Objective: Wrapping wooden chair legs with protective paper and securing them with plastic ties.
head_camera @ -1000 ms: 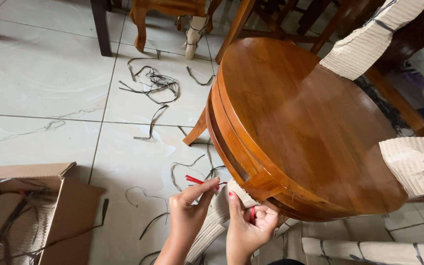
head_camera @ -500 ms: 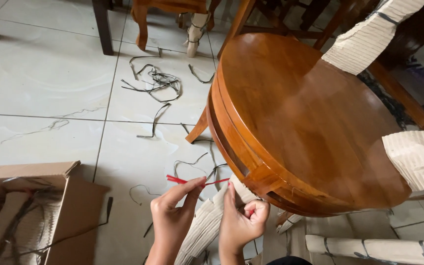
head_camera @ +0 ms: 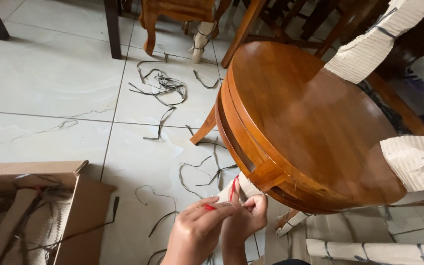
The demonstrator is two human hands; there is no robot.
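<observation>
My left hand and my right hand are close together at the bottom centre, below the rim of a round wooden seat. Both pinch a thin red strip, which runs up from between the fingers beside a chair leg wrapped in corrugated cardboard. The left hand covers part of the right hand and most of the wrapped leg.
Cut dark packing straps lie scattered on the pale tiled floor. An open cardboard box with straps and cardboard sits at bottom left. Cardboard-wrapped chair parts and other wooden furniture legs stand at top and right.
The red strip, held out level between the hands before, now points up beside the wrapped leg. My left hand has moved right, over my right hand.
</observation>
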